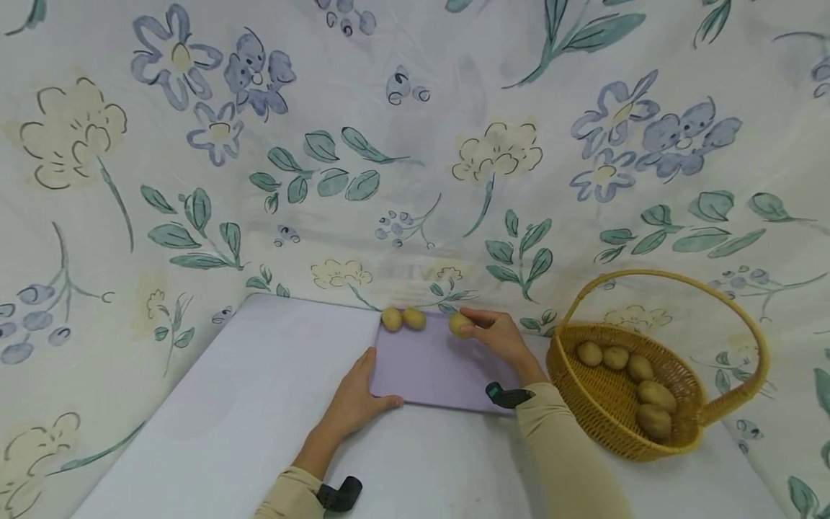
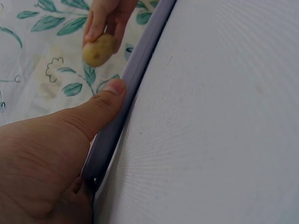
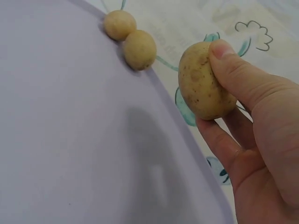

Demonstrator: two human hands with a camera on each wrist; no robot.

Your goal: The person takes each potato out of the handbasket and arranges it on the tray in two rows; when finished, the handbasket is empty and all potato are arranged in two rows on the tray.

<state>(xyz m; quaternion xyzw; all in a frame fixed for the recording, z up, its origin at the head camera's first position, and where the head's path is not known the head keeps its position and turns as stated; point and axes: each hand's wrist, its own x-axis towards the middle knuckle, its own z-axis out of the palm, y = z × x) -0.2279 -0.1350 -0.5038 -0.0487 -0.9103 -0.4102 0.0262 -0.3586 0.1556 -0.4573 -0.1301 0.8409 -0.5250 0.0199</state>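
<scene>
My right hand (image 1: 498, 336) pinches a yellow potato (image 3: 201, 81) between thumb and fingers, above the far part of a flat lilac board (image 1: 434, 367). Its shadow falls on the board in the right wrist view. Two more potatoes, one (image 1: 392, 318) at the far left corner and another (image 1: 413, 318) right beside it, lie along the board's far edge. My left hand (image 1: 355, 395) braces the near left corner, thumb (image 2: 110, 95) along the near edge and straight fingers along the left side. In the left wrist view those fingers are hidden.
To the right stands a yellow wicker basket (image 1: 583, 404) with a tall arched handle, several potatoes (image 1: 655, 396) inside. A white table (image 1: 214, 418) carries the board and basket. Behind it hangs a floral cloth (image 1: 421, 94).
</scene>
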